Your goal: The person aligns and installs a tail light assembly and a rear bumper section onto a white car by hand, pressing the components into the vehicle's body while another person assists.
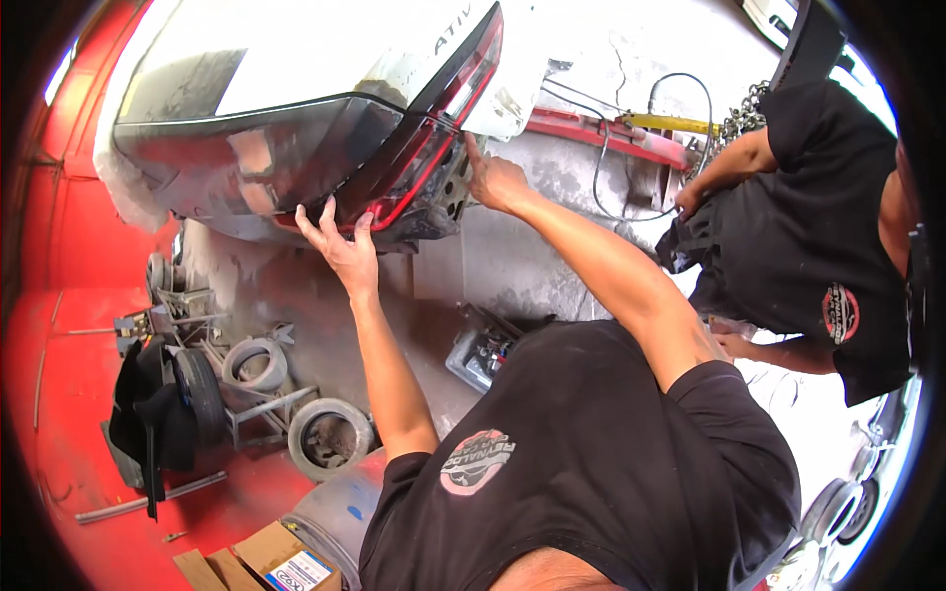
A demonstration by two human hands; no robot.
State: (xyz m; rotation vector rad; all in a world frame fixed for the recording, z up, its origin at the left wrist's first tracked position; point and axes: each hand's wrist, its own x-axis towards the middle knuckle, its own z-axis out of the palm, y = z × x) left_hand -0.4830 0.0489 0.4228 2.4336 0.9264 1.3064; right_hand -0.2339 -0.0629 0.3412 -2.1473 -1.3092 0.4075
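A car's rear corner fills the upper middle, with a red and dark tail light (419,177) fitted along it. My left hand (345,258) is open at the lamp's lower edge, fingers spread and fingertips against the lamp and the dark panel beside it. My right hand (498,185) reaches to the lamp's outer side. Its index finger stretches up to the gap beside the white body panel (501,110), while the other fingers are partly curled. Below that gap shows a bare bracket with holes (455,187). The dark trunk panel (217,163) has lighter sanded patches.
A co-worker in a black shirt (838,236) stands at the right, near a red and yellow metal beam (641,138) with a chain and cable. Used tires (330,438) and metal frames lie at the left. Below are a tool tray (478,355) and a cardboard box (271,552).
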